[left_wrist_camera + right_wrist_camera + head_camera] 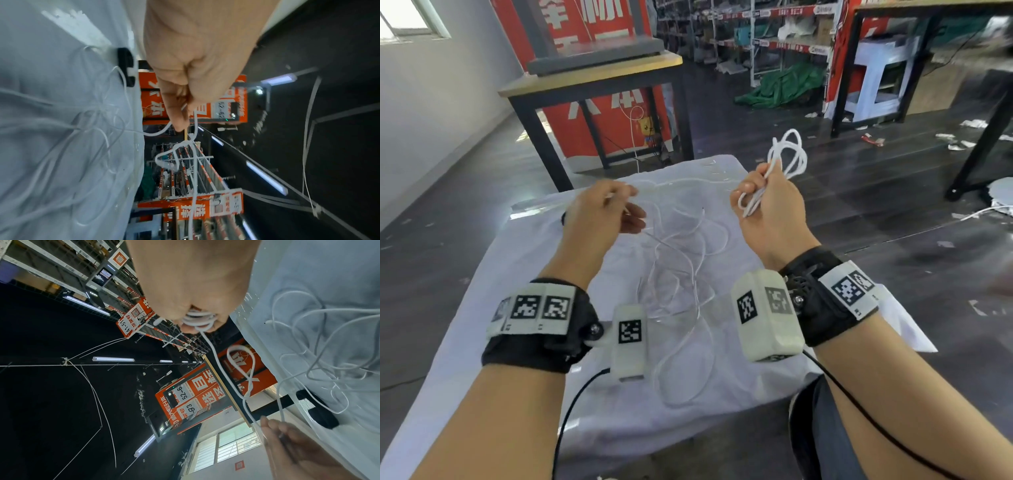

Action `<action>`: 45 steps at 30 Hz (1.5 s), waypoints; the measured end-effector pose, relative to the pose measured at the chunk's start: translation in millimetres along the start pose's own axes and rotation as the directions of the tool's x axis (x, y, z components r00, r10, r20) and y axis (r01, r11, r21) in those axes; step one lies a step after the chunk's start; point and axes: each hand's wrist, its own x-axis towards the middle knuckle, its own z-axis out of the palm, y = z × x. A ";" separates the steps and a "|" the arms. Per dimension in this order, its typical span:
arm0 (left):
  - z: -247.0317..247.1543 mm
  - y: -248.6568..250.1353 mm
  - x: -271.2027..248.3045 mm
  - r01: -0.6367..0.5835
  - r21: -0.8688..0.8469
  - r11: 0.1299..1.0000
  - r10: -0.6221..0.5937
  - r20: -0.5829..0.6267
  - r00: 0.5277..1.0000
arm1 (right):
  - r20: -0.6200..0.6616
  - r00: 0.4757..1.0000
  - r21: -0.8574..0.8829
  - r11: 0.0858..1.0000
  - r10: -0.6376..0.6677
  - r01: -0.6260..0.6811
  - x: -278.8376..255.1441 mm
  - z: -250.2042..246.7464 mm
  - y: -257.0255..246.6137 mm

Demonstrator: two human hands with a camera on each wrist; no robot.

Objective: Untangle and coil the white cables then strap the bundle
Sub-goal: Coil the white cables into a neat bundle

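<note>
My right hand point(767, 202) is raised above the table and grips a coil of white cable point(789, 156), whose loops stick up past the fingers. The right wrist view shows the same coil point(198, 319) bunched in the fist, with one strand running out through a small knotted loop point(243, 363) to my left hand point(287, 439). My left hand point(616, 209) pinches that strand point(195, 123) between thumb and fingertips. More tangled white cables point(681, 281) lie loose on the white cloth point(524, 274).
A black strap point(126, 71) lies at the cloth's far left edge. Beyond the cloth stands a wooden table point(592, 78) with black legs in front of a red sign. Another black-legged table point(983, 144) is on the right. Paper scraps litter the dark floor.
</note>
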 end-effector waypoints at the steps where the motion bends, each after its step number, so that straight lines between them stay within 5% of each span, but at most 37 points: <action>1: -2.1 -1.4 2.3 0.066 -0.103 0.992 -0.070 -0.036 0.997 | -0.046 0.998 -0.008 0.999 -0.043 0.043 0.5 -1.2 1.1; 6: -31.3 -21.7 2.3 0.188 -0.507 0.841 -0.345 -0.236 0.908 | -0.213 0.934 -0.087 0.958 -0.286 0.273 6.9 -8.7 -8.8; 11: -47.4 -40.7 3.4 0.257 -0.528 0.809 -0.434 -0.243 0.868 | -0.246 0.937 -0.155 0.964 -0.250 0.216 9.2 -15.9 -2.6; 14: -39.6 -49.0 5.5 0.356 -0.281 0.891 -0.428 -0.263 0.864 | -0.219 0.953 -0.183 0.968 -0.210 0.171 6.5 -13.2 7.9; 17: -40.3 -51.7 1.9 0.393 0.265 0.880 -0.337 -0.235 0.912 | -0.181 0.975 -0.190 0.977 -0.131 0.097 6.8 -10.7 11.7; 21: -30.7 -40.4 -0.4 0.220 0.658 0.721 -0.283 -0.011 0.959 | -0.076 0.997 -0.250 0.968 0.015 -0.034 6.7 -6.5 18.4; 24: -22.4 -23.1 -1.1 0.013 0.715 0.699 -0.042 0.022 0.999 | 0.025 0.992 -0.335 0.936 0.127 -0.112 3.4 -2.8 22.6; 27: -11.0 2.0 -6.1 -0.208 0.672 0.711 0.187 0.105 0.977 | 0.102 0.964 -0.416 0.891 0.246 -0.183 -1.8 -0.5 25.0; 29: -2.5 14.4 -11.8 -0.270 0.548 0.791 0.204 0.181 0.962 | 0.123 0.945 -0.435 0.872 0.302 -0.222 -5.1 0.4 26.1; 32: 9.0 22.8 -20.6 -0.244 0.289 0.926 0.152 0.307 0.940 | 0.137 0.931 -0.454 0.857 0.338 -0.244 -8.0 1.9 26.9; 35: 14.4 22.5 -24.3 -0.261 0.302 0.917 0.130 0.391 0.911 | 0.147 0.929 -0.491 0.840 0.339 -0.229 -8.6 2.2 26.8; 37: 15.2 20.5 -23.2 -0.243 0.335 0.910 0.111 0.368 0.923 | 0.154 0.931 -0.552 0.811 0.330 -0.196 -8.2 1.2 26.2; 41: 16.8 27.0 -21.3 -0.112 0.132 0.985 0.061 0.338 0.939 | 0.160 0.933 -0.704 0.700 0.324 -0.122 -9.6 -0.3 28.0; 45: 21.5 27.7 -20.0 -0.109 0.185 0.977 0.056 0.271 0.961 | 0.162 0.934 -0.799 0.598 0.318 -0.065 -11.0 -1.4 30.0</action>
